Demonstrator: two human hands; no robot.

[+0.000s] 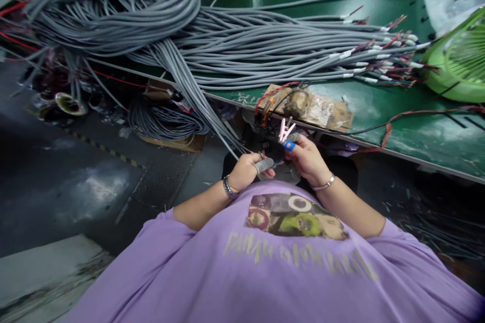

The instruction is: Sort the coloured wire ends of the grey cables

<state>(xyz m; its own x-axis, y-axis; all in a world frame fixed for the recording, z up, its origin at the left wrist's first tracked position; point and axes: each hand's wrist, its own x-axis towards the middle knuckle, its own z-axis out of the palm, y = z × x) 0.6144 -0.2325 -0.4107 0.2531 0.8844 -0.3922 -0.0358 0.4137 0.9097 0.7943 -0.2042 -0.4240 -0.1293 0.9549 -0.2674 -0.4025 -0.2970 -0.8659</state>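
Observation:
My left hand (247,170) is closed around the end of a grey cable (212,121) that hangs down from the green bench (417,126); a grey finger cot covers one finger. My right hand (307,159) is closed, pinching a small pink clip-like tool (285,130), with blue tape on a fingertip. Both hands meet close together just below the bench edge, above my purple shirt. What lies between the fingertips is too small to make out.
A big bundle of grey cables (265,45) with stripped red-and-white ends lies across the bench. A taped cardboard pad (314,106) with red and black wires sits at the edge. A green fan (460,60) stands at right. Cable coils (162,121) lie on the dark floor.

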